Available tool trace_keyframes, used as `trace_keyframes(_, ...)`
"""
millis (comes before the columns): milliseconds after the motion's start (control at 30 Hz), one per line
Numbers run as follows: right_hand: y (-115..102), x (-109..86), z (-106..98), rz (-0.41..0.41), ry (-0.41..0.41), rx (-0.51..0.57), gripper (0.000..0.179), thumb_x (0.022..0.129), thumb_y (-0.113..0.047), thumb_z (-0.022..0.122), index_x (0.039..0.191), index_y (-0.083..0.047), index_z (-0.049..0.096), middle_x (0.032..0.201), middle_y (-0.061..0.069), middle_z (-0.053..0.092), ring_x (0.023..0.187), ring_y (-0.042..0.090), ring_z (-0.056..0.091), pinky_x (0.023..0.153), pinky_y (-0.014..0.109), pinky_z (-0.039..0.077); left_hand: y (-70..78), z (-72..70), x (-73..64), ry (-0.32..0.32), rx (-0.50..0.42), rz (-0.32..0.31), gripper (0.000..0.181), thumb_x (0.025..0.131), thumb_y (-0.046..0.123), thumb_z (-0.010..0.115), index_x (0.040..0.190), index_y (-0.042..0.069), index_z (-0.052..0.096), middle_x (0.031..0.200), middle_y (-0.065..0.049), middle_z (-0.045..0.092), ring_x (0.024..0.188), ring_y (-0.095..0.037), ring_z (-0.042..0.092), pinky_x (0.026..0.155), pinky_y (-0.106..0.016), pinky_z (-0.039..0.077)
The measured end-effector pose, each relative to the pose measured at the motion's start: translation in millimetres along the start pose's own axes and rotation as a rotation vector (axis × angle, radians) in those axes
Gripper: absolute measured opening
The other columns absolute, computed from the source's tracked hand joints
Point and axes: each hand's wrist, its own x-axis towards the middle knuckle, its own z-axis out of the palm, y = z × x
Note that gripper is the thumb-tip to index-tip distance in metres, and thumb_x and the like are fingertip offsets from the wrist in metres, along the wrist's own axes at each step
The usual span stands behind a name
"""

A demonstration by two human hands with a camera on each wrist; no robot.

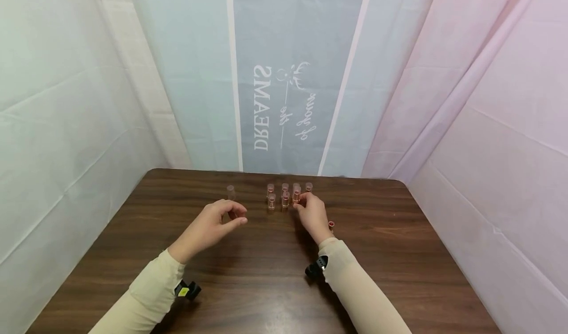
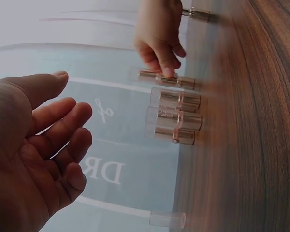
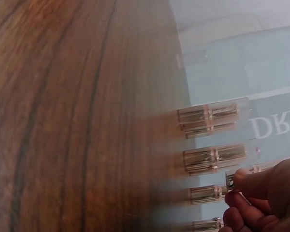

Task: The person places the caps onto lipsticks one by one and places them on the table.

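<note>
Two rows of lipstick tubes with copper-gold bases and clear caps stand upright near the table's far edge, among them a front-row lipstick (image 1: 271,202). My right hand (image 1: 314,216) pinches one lipstick (image 1: 296,194) between thumb and fingers at the right end of the front row. In the right wrist view, the base of this held lipstick (image 3: 230,180) sits higher than the standing ones. My left hand (image 1: 213,225) hovers over the table with fingers loosely bent and nothing in them. Just beyond it stands a loose clear cap (image 1: 230,192).
A lipstick base without its cap (image 1: 331,225) stands to the right of my right wrist. The brown wood-grain table (image 1: 248,284) ends at a hanging cloth (image 1: 293,38) printed with white lettering. White cloth walls (image 1: 497,176) rise on both sides.
</note>
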Motion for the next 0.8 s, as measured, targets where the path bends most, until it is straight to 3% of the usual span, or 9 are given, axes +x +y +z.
trace_keyframes(367,2.5,5.7,5.9,0.106,-0.033,-0.060,0.018,0.094,-0.020,0.077,0.108,-0.010,0.071,0.104,0.007,0.072,0.095,0.024,0.066,0.085,0.042,0.053,-1.9,-3.0,1.4,-0.013,-0.002,0.006,0.013,0.096,0.037,0.073,0.108,0.032,0.071,0.096,0.017,0.065,0.087,-0.005,0.060,0.074,-0.030,0.051)
trace_keyframes(800,9.4,10.1,12.8,0.126,-0.031,-0.095,0.014,0.091,-0.018,0.079,0.101,-0.011,0.073,0.100,0.006,0.072,0.090,0.024,0.065,0.084,0.042,0.053,-2.0,-6.2,-0.3,-0.027,-0.013,0.010,0.015,0.097,0.039,0.071,0.110,0.032,0.070,0.096,0.018,0.065,0.085,-0.005,0.060,0.073,-0.027,0.051)
